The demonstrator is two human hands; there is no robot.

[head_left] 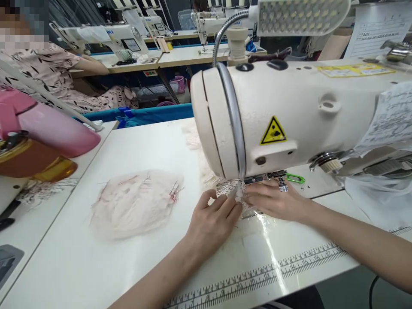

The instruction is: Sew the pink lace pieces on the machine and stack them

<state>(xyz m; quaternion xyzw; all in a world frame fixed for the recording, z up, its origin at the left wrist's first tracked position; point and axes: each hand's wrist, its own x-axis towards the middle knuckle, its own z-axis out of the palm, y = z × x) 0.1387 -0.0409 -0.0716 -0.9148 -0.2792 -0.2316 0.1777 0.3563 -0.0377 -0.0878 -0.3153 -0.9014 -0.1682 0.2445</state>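
A white sewing machine [277,111] stands over the table, its needle area partly hidden by the head and my fingers. Sheer pale fabric with frayed threads [230,186] lies under the presser foot. My left hand [214,216] is closed on this fabric just left of the foot, fingers curled. Flat beside the foot on the right lies my right hand [280,201], its fingers stretched out and touching the fabric; a ring shows on one finger. Another piece of sheer pink fabric [138,204], with red threads at its right end, rests on the table to the left.
A ruler strip [257,279] runs along the table's front edge. A green clip-like item [295,178] lies behind my right hand. A pink bottle [58,124] and an amber container [38,161] are at left. Another person [58,77] sits beyond, near more sewing machines.
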